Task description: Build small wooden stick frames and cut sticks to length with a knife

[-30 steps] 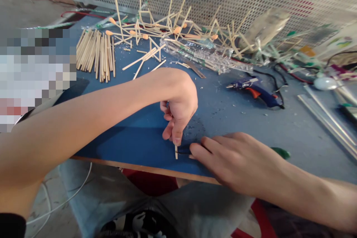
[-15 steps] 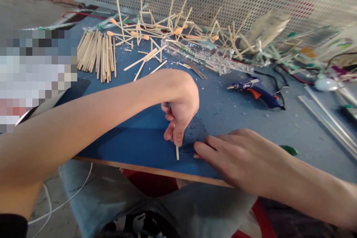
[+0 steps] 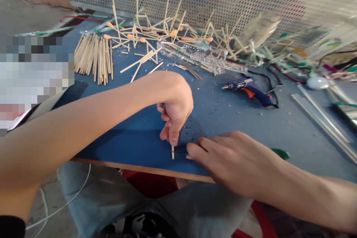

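My left hand (image 3: 174, 119) is bent down at the wrist in the middle of the head view. Its thumb and fingers pinch a short thin wooden stick (image 3: 173, 153) against the blue tabletop (image 3: 134, 145), close to the front edge. Low on the right, my right hand (image 3: 223, 156) has its fingers closed around a thin dark blade (image 3: 181, 152), mostly hidden by the hand. The blade's narrow end reaches left to the stick and appears to lie across it; how deep it sits cannot be seen.
A bundle of wooden sticks (image 3: 95, 57) lies at back left. Behind stand joined stick frames (image 3: 170, 22) with orange tips, near a plastic bag (image 3: 195, 54) and a metal blade (image 3: 192, 70). A blue glue gun (image 3: 251, 89) and clear glue sticks (image 3: 323, 122) lie right.
The view has shifted slightly, so most things sit a little further left. The blade's end now crosses the stick, where it was at the stick's right side before. My left hand keeps its pinch.
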Motion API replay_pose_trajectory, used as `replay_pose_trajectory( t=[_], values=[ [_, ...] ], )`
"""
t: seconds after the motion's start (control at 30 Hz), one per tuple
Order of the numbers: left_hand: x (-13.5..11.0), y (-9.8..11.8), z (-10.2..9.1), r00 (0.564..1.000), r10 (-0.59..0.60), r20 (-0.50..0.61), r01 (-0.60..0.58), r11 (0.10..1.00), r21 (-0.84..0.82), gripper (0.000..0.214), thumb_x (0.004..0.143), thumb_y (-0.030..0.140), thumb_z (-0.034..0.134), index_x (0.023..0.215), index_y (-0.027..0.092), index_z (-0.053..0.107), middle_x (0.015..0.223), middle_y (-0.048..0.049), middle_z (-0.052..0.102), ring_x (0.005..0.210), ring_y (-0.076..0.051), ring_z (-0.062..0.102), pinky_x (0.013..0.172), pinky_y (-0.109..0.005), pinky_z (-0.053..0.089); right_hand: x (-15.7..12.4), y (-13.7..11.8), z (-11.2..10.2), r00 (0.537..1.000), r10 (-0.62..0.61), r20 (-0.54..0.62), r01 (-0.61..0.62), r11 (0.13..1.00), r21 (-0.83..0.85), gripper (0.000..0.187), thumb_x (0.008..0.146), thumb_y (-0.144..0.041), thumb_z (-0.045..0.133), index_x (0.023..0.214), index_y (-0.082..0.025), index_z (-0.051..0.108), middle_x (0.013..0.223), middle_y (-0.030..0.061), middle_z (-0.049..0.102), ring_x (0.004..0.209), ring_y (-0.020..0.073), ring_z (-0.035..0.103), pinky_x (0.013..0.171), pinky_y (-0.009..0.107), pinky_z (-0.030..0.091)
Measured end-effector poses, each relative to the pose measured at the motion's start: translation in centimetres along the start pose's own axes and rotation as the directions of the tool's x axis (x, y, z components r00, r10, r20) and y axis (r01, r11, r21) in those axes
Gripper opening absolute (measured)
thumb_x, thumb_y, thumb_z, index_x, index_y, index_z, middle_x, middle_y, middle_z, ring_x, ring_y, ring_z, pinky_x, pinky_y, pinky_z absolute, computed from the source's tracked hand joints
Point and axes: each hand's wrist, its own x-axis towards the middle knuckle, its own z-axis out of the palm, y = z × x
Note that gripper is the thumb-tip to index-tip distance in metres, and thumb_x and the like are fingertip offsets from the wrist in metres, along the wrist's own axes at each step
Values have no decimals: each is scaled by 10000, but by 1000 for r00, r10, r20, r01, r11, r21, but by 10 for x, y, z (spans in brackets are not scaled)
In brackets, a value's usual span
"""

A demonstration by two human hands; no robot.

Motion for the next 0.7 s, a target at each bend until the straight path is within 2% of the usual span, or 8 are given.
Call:
replay_pose_trajectory(
  t=[0.07,0.23,0.37,0.53,0.63,0.7],
  values=[
    [1,-1,0,1000,0,6,0,1000,9,274,761,483,787,747,215,842,709,-58,719,701,-164,506,702,-303,370,-1,1,0,1000,-7,16,6,1000,18,148,820,-142,573,938,-224,608,623,-44,559,456,199,574,464,382,183],
    [0,0,0,1000,-12,8,12,999,-49,209,748,425,800,703,222,826,732,-52,738,730,-169,499,726,-296,381,-1,-3,1,998,17,-54,-19,999,-36,170,800,-132,547,940,-207,607,641,-26,573,470,199,566,482,375,190],
    [-1,2,0,998,-51,-44,46,993,-109,210,684,398,875,682,193,826,675,-57,697,706,-166,476,747,-321,376,-1,0,0,1000,-11,26,10,1000,23,153,826,-143,561,955,-221,586,625,-44,564,455,188,555,487,370,165],
    [1,-2,-1,1000,11,-2,-11,999,-35,230,766,429,810,708,208,837,713,-53,713,671,-150,473,696,-329,364,0,-1,3,998,-2,-57,-1,998,-63,165,830,-119,531,953,-203,602,651,-22,576,483,197,558,491,377,196],
    [3,-4,-2,999,-24,-32,20,995,-101,192,640,413,878,700,239,828,720,-42,721,729,-177,530,698,-313,388,0,-1,5,999,-23,-48,22,999,-29,163,822,-135,558,956,-215,606,638,-37,561,469,199,554,482,381,206],
    [3,-4,-2,993,-84,-87,68,983,-172,248,542,355,920,747,245,836,745,-52,732,809,-212,569,722,-305,413,0,-1,6,999,-29,-42,28,999,-22,166,821,-142,571,963,-217,612,641,-39,568,466,199,556,478,382,213]
  ],
)
